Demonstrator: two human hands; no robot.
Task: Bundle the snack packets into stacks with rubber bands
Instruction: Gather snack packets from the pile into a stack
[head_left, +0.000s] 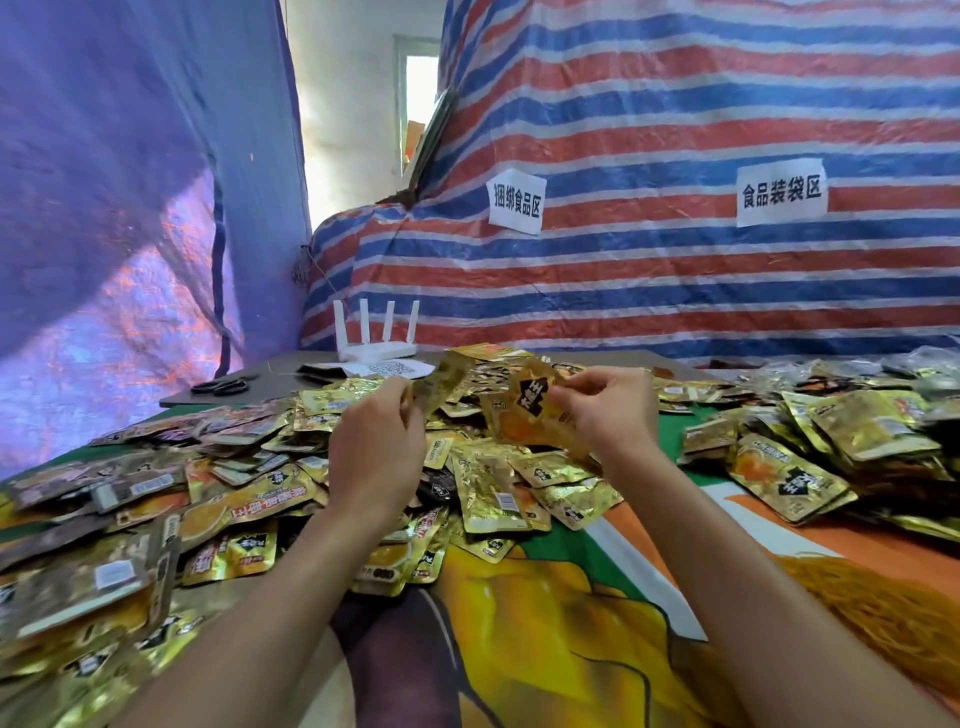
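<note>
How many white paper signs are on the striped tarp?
2. The left sign hangs near the fold of the striped tarp; the right sign hangs farther right. Others may lie beyond the frame.

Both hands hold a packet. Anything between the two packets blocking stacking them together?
Nothing visible. The left hand pinches the left packet and the right hand holds the right packet. Both packets are raised above the loose pile, with only open air between them.
</note>
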